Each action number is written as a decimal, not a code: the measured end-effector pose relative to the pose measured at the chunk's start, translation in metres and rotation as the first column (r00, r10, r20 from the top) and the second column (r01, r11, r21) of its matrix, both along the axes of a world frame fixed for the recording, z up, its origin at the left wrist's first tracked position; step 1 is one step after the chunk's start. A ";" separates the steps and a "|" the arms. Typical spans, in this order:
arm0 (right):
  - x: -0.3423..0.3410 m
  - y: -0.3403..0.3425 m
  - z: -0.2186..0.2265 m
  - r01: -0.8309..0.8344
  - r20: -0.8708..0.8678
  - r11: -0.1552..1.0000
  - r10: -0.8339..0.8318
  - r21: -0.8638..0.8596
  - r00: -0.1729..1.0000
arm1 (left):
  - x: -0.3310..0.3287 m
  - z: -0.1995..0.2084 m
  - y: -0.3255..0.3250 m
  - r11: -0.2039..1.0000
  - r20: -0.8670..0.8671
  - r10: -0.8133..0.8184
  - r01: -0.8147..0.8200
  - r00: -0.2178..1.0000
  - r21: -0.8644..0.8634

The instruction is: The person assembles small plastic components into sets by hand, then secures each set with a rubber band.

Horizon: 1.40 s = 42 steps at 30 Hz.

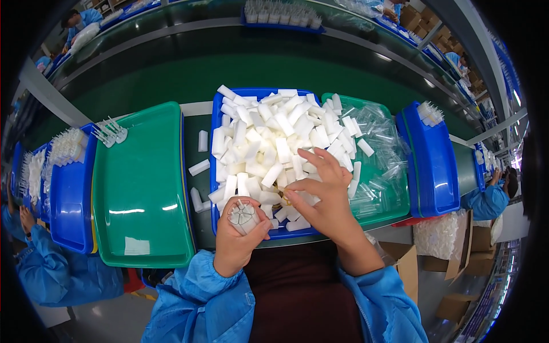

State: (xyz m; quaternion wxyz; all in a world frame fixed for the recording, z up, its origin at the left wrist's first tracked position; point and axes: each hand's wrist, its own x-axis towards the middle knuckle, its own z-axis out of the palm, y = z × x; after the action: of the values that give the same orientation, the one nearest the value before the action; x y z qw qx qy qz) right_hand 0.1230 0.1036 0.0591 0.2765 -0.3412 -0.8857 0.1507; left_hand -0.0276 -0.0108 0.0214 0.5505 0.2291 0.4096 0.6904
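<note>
My left hand [243,234] is closed round a short, round, whitish clear piece [243,218]. Its top faces up and shows several wedge-shaped sections round a centre. To its right, my right hand [323,197] hovers over the near side of a heap of white foam-like blocks [274,134]. Thumb and forefinger come close together in a pinch, while the other fingers stretch out to the left. Anything between the fingertips is too small to make out. The heap overfills a blue tray [215,123] straight ahead.
A green tray [146,177] stands on the left, with white pronged parts [110,132] at its far corner. On the right, another green tray [394,208] holds clear tubes [380,151]. Blue trays [437,166] flank both sides. A green conveyor belt [240,60] runs behind. People work nearby.
</note>
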 end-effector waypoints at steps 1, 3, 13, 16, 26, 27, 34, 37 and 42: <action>0.001 0.002 0.004 0.009 -0.026 1.000 -0.009 -0.003 1.000 | 0.000 0.000 0.000 1.000 -0.005 -0.011 0.011 1.000 -0.006; 0.003 0.005 0.007 0.014 -0.051 1.000 -0.014 -0.003 0.999 | 0.000 -0.002 -0.001 1.000 -0.010 -0.019 0.019 1.000 0.003; 0.003 0.018 0.001 -0.077 -0.186 0.992 0.058 -0.096 0.981 | 0.003 0.008 0.002 1.000 -0.086 -0.010 0.009 0.996 -0.004; 0.001 0.017 0.001 -0.124 -0.203 0.986 0.100 -0.111 0.974 | 0.002 0.007 0.002 0.997 -0.093 -0.048 0.053 0.995 0.059; 0.002 0.006 -0.006 -0.103 -0.082 0.989 0.095 -0.107 0.992 | 0.001 0.007 0.005 0.971 0.194 -0.227 0.237 0.954 -0.029; 0.001 0.005 -0.004 -0.103 -0.082 0.989 0.095 -0.108 0.992 | 0.001 0.008 0.005 0.971 0.208 -0.226 0.237 0.952 -0.029; 0.003 0.001 -0.002 -0.277 -0.086 0.940 0.265 -0.199 0.961 | 0.000 0.007 0.002 0.940 0.240 -0.327 0.290 0.914 0.178; 0.009 0.002 -0.003 -0.392 -0.112 0.879 0.375 -0.273 0.920 | -0.002 0.004 0.001 0.898 0.244 -0.410 0.342 0.879 0.276; 0.006 -0.008 0.011 -0.410 -0.367 0.733 0.232 -0.543 0.901 | -0.005 0.003 0.000 0.817 0.235 -0.523 0.405 0.819 0.410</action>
State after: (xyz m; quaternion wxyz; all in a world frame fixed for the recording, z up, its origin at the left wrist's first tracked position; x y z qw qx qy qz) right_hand 0.1292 0.0952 0.0703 0.2414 -0.2273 -0.7880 0.5187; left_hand -0.0328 -0.0107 0.0243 0.7174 0.2937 0.1136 0.6214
